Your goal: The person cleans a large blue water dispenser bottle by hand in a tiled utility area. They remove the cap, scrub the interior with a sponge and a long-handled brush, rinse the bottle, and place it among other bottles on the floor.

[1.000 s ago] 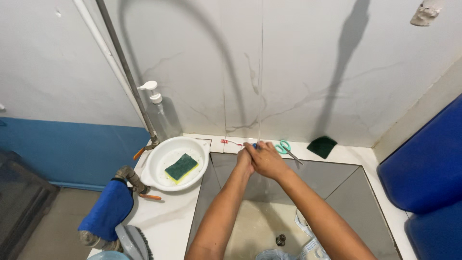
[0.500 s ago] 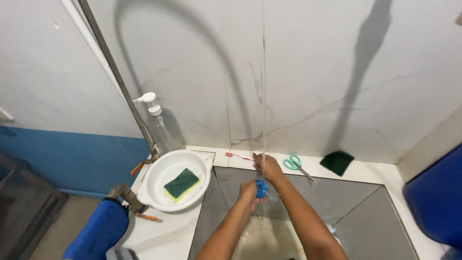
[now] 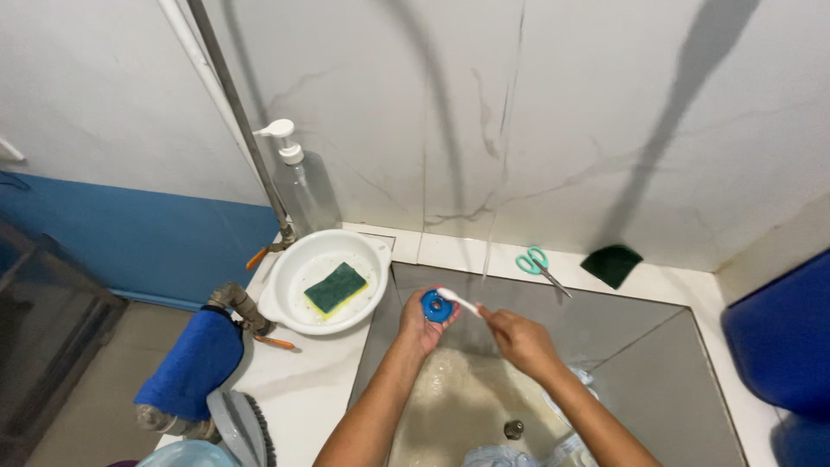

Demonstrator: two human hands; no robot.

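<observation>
Beside the white plastic bowl point(image 3: 296, 298) with its green-and-yellow sponge point(image 3: 335, 287), the left hand point(image 3: 419, 322) grips a small round blue plastic part point(image 3: 436, 306) over the steel sink point(image 3: 657, 363), while the right hand point(image 3: 519, 339), just apart, pinches a thin white brush point(image 3: 460, 301) against it.

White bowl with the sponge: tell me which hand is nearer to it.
Left. The left hand, holding a small blue round thing, is just right of the white bowl; the right hand is farther right, over the sink.
</observation>
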